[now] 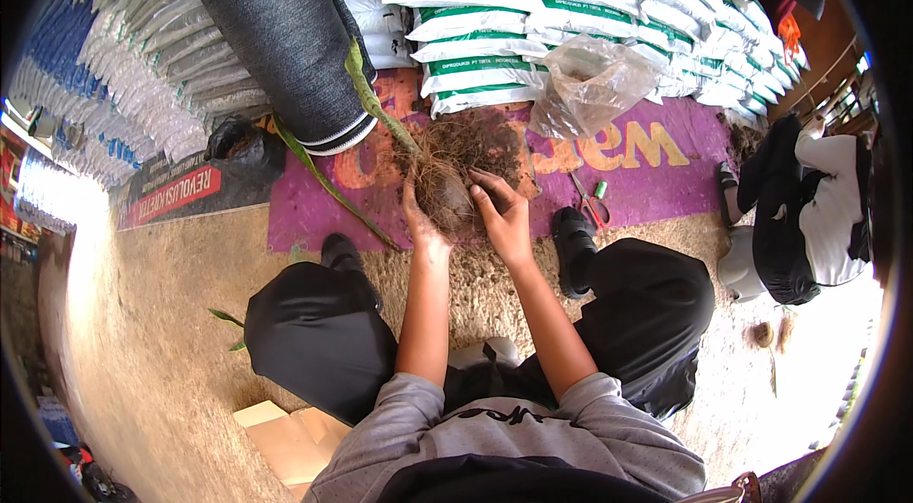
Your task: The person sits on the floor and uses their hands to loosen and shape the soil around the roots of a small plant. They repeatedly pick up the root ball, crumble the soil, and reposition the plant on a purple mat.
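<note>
A root ball [445, 197], thick with hairy roots, sits between the person's hands above the near edge of a purple sheet [666, 194]; whether it rests there is hard to tell. A long green leaf [376, 108] rises from its top, leaning up and left. The left hand [418, 218] cups the ball's left side, and the right hand [502, 213] grasps its right side, thumb toward the top. It looks fairly light, springy outside and firmer within (the fine roots probably snap easily), so a broad palm hold low around the ball seems safer than tugging the stiff leaf. Loose soil [504, 146] lies behind it, scissors [592, 202] to the right, and stacked sacks [475, 18] beyond.
</note>
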A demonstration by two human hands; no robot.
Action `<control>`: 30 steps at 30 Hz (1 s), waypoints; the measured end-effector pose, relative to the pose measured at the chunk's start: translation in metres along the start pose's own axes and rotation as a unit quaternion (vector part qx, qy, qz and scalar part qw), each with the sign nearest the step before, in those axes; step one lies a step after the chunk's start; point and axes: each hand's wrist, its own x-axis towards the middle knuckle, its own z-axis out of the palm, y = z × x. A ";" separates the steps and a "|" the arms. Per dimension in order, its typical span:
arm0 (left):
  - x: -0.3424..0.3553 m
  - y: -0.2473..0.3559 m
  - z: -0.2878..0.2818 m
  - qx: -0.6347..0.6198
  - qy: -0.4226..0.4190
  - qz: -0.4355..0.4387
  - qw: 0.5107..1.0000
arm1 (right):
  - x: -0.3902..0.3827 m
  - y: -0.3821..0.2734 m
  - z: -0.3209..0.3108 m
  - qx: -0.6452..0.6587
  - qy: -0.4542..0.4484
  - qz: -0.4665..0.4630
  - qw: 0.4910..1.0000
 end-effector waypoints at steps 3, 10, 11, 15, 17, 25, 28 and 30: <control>0.005 0.004 -0.006 0.013 0.003 0.007 1.000 | -0.002 -0.020 0.004 -0.017 -0.022 0.052 0.998; -0.019 0.003 0.031 0.118 -0.004 0.032 0.992 | -0.004 -0.017 0.008 -0.058 0.013 -0.030 0.998; -0.018 0.005 0.031 0.158 -0.011 0.028 0.987 | -0.003 -0.014 0.006 -0.028 0.019 -0.014 0.999; -0.012 0.005 0.031 0.130 0.006 0.038 0.991 | -0.007 -0.017 0.012 -0.019 -0.002 -0.010 1.000; -0.010 0.006 0.029 0.040 -0.026 0.008 0.999 | -0.008 -0.019 0.011 -0.147 -0.002 -0.053 0.988; -0.003 0.003 0.018 0.078 0.016 -0.002 0.997 | -0.015 -0.022 0.014 -0.421 0.030 -0.084 0.903; -0.002 0.003 0.001 0.072 0.004 -0.036 0.997 | -0.009 -0.033 0.012 -0.402 0.023 -0.169 0.900; -0.001 0.002 -0.004 0.033 -0.016 -0.068 0.997 | -0.002 -0.031 0.011 -0.367 -0.028 -0.268 0.890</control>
